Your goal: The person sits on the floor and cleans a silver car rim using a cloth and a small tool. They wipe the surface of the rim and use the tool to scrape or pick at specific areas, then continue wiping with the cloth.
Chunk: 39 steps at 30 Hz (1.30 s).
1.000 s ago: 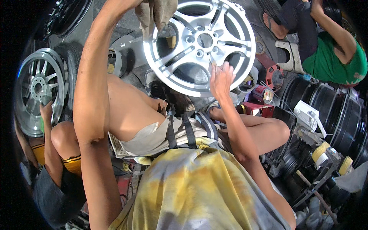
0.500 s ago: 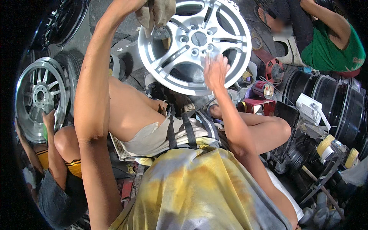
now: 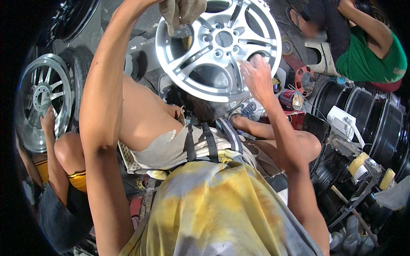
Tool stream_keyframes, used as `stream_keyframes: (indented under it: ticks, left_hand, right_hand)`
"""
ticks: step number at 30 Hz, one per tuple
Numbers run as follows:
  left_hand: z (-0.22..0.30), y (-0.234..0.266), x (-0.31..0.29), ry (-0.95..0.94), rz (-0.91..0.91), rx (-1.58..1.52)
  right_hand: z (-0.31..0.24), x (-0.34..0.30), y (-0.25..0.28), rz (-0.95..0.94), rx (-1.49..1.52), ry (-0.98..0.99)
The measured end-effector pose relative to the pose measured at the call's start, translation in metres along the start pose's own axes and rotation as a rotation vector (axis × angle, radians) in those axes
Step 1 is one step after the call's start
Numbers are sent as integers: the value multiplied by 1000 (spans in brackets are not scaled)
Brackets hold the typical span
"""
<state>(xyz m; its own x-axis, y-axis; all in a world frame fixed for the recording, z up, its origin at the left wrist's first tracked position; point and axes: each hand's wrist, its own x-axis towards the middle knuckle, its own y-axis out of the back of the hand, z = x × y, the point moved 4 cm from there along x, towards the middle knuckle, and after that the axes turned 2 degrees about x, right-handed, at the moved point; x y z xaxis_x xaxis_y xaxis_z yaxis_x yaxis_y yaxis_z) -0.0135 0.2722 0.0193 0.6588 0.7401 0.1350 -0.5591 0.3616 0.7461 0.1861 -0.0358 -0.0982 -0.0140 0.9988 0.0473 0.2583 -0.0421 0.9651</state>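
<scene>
Fingers point(image 3: 252, 68) of the right hand point(image 3: 256, 79) lie spread and loosely open against the lower right rim of the silver alloy wheel point(image 3: 218, 47), steadying it rather than gripping, while the left hand point(image 3: 183, 10) at the top edge of the view is closed around a folded grey rag point(image 3: 188, 13) pressed onto the wheel's upper left spokes. Compared with a second ago, the wheel sits slightly higher and more to the left in view, and the right hand has slid from the bottom of the rim toward its right side; the rag hand stays at the same upper spoke. That suggests the wheel is being turned a little under the rag, so the wiping is moving on to a fresh section of the face. The wheel stands tilted upright in front of the person's knees point(image 3: 145, 115), resting low among clutter. Just right of it lies a red power tool point(image 3: 292, 100); farther right are stacked black rims point(image 3: 376, 123). At far left another person's hand point(image 3: 48, 121) touches a second silver wheel point(image 3: 40, 106).
</scene>
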Motion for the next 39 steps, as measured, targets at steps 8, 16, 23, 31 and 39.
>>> stream_keyframes:
  ticks: [8,16,23,31,39]
  left_hand:
    - [-4,8,-9,38,45,-35]
    - [-18,-2,-4,-14,60,-30]
    - [-11,-2,-3,-11,47,-75]
    - [-17,6,-2,51,23,-11]
    - [-11,2,-3,-18,58,-37]
  right_hand:
    - [10,-11,-9,-404,-517,618]
    - [7,15,-20,-484,-650,606]
    - [4,32,-30,-630,-747,596]
    - [7,24,-31,-616,-739,605]
    - [5,13,-36,-716,-675,543]
